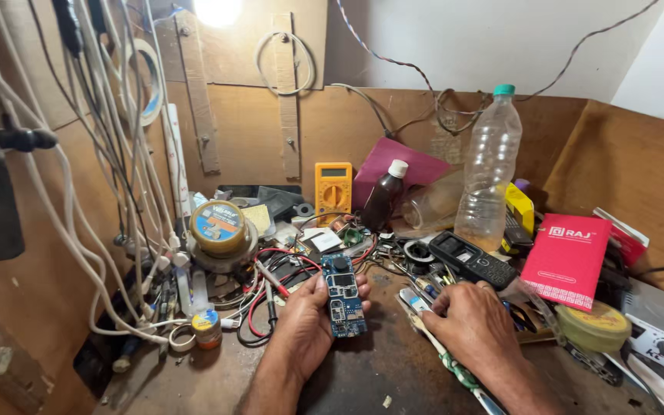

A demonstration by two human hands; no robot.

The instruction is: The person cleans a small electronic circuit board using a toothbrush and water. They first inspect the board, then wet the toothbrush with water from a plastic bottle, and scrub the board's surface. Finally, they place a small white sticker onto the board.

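Two hands: left hand [305,323] fingers grip a blue circuit board [344,296]; right hand [472,321] fingers curl onto scattered tools [424,296].

Open worktop only in front, near the bottom edge, between left hand [301,327] and right hand [472,323]. Blocked on the left by hanging cables [109,192], red and black leads [270,288] and a round tin [219,227]. Crowded behind: circuit board [344,296] held upright, multimeter [333,190], brown bottle [384,198], clear bottle [489,173]. Packed on the right with phone [472,260], red booklet [566,257], yellow tin [594,326]. Walled in by plywood [624,165] on three sides.
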